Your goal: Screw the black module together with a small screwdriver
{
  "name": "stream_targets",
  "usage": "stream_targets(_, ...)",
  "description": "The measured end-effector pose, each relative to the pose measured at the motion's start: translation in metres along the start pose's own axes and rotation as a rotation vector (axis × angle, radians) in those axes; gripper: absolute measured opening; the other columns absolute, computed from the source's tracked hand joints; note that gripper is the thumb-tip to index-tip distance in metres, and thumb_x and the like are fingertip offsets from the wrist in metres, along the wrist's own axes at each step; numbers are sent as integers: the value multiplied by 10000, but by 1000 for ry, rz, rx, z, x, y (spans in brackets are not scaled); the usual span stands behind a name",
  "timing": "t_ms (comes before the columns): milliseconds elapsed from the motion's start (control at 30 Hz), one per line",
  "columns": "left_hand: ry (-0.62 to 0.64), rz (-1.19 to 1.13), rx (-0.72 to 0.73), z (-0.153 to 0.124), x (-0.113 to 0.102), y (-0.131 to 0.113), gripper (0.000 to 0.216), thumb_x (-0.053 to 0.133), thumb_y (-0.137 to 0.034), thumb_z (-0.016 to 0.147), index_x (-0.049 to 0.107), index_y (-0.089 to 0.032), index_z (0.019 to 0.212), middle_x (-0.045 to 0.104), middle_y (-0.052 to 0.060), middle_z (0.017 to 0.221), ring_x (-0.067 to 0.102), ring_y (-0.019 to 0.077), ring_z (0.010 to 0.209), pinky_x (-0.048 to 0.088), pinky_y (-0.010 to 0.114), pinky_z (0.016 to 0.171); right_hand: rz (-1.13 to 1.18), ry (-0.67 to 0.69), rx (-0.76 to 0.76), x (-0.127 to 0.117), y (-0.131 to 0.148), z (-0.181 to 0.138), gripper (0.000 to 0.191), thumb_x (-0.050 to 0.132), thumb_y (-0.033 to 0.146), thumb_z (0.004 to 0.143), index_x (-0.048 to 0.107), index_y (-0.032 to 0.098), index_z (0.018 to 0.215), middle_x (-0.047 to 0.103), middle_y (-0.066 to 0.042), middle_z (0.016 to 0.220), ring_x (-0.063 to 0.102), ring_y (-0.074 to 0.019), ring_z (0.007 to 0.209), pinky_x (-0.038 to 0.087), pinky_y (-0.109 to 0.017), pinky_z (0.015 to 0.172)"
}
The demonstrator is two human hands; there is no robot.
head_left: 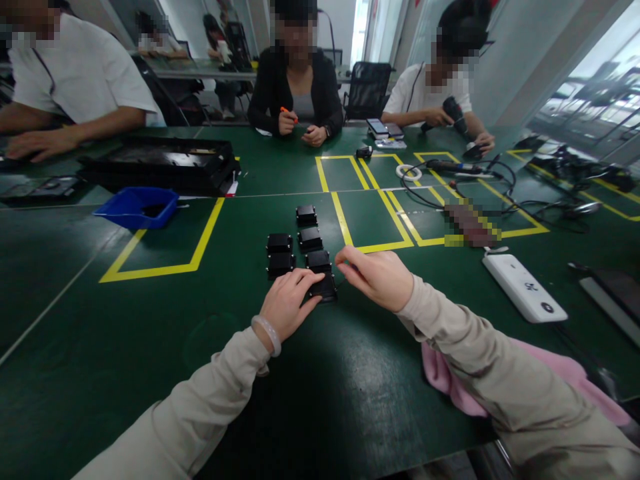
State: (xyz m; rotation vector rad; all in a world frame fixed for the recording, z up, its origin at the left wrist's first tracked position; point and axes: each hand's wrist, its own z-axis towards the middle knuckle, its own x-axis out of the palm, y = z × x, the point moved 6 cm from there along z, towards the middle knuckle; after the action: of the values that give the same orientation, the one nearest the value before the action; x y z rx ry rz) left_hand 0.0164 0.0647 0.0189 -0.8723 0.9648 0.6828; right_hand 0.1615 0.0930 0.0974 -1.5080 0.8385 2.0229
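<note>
Six small black boxes (306,250) lie on the green table (125,347), the nearest box half hidden under the left hand (286,305) with flat fingers, while the right hand (377,277) pinches something too small to see.

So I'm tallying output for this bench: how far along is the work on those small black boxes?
Five small black boxes sit lined up in two columns on the green table. The sixth, the nearest box, is in hand: the left hand presses on it while the right hand pinches something thin beside it. Whether the five are finished cannot be told. No further boxes wait nearby.
</note>
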Motion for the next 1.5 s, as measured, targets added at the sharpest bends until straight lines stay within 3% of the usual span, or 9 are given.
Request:
stream_targets(100, 8, -2, -3, 0, 0, 0, 358, 534, -257, 870, 493, -231, 1224, 549, 66, 1142, 525, 232, 1055, 420, 376, 859, 31, -16, -21, -1, 1, 0, 295, 294, 327, 950, 532, 190, 1058, 639, 2, 704, 564, -116, 587, 255, -231, 539)
stream_targets(267, 10, 0, -1, 1, 0, 0, 355, 535, -260, 872, 488, -217, 1222, 549, 68, 1150, 520, 232, 1065, 415, 377, 873, -8, 3, -14, 1, 0, 0, 360, 275, 421, 956, 556, 200, 1000, 638, -1, 680, 553, -123, 565, 241, -242, 536)
stream_targets(433, 12, 5, -2, 0, 0, 0, 361, 540, -255, 869, 488, -226, 1225, 550, 64, 1139, 523, 231, 1063, 419, 375, 866, 26, -11, -15, 0, 1, 0, 285, 291, 315, 947, 527, 189, 1046, 638, 2, 709, 555, -112, 582, 250, -229, 534)
stream_targets(600, 3, -1, 6, 0, 0, 0, 363, 541, -249, 865, 488, -221, 1223, 552, 72, 1140, 525, 235, 1061, 422, 381, 865, 5, 11, -3, 0, 1, 0, 347, 278, 413, 955, 544, 194, 995, 643, -7, 703, 553, -117, 573, 251, -235, 539)
stream_targets(800, 3, -3, 4, 1, 0, 0, 364, 534, -255, 869, 490, -230, 1229, 551, 69, 1138, 523, 235, 1069, 422, 380, 867, 29, -12, -8, -1, 1, 0, 271, 303, 307, 945, 512, 187, 1069, 625, 7, 686, 550, -113, 580, 250, -227, 529)
stream_targets(1000, -2, -1, 2, 0, -1, 0, 349, 533, -255, 870, 494, -222, 1215, 551, 69, 1142, 525, 234, 1065, 422, 381, 871, -5, -4, -18, 0, 1, 0, 360, 267, 423, 959, 546, 196, 974, 647, -7, 712, 546, -113, 572, 240, -240, 536)
stream_targets(1200, 11, -6, -2, 1, -1, -1, 366, 537, -253, 866, 493, -232, 1229, 551, 70, 1145, 524, 235, 1069, 424, 387, 875, 18, -29, -19, -1, 1, 0, 295, 278, 318, 953, 524, 189, 1056, 637, 4, 700, 551, -111, 574, 246, -229, 531)
stream_targets(1400, -6, -5, 2, 0, -1, 0, 357, 538, -257, 865, 497, -226, 1219, 553, 74, 1137, 529, 235, 1059, 424, 387, 873, 2, -16, -18, 1, 0, 0, 346, 281, 418, 958, 548, 200, 986, 646, -6, 714, 543, -110, 569, 249, -234, 538)
stream_targets(1500, -2, -1, -1, 0, 0, 0, 362, 535, -258, 869, 492, -232, 1227, 552, 70, 1142, 526, 236, 1064, 418, 389, 879, 3, -24, -10, 0, 0, 0, 314, 284, 357, 956, 538, 192, 1038, 633, -1, 690, 547, -114, 572, 249, -230, 530)
